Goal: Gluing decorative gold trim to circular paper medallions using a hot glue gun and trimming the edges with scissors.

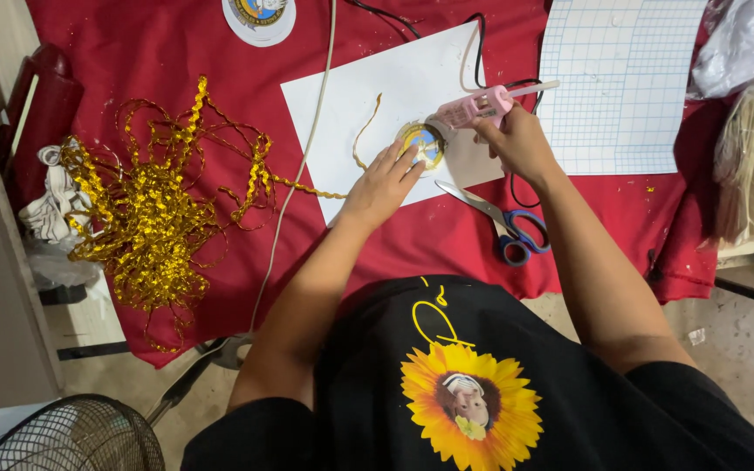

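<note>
My right hand (517, 139) grips a pink glue gun (473, 108), its nozzle pointed left at the edge of a small round printed disc (421, 142). The fingertips of my left hand (381, 185) press on the near side of that disc. The disc lies on a white sheet of paper (368, 105) on the red tablecloth. A thin strand of gold trim (362, 133) curls across the paper beside the disc and runs left toward a big tangled heap of gold ribbon (146, 205).
Blue-handled scissors (499, 222) lie just right of my left hand. A gridded sheet (617, 74) sits at the back right, another round disc (259, 16) at the top. White and black cables cross the cloth. A fan (71, 436) stands lower left; plastic bags lie at the right.
</note>
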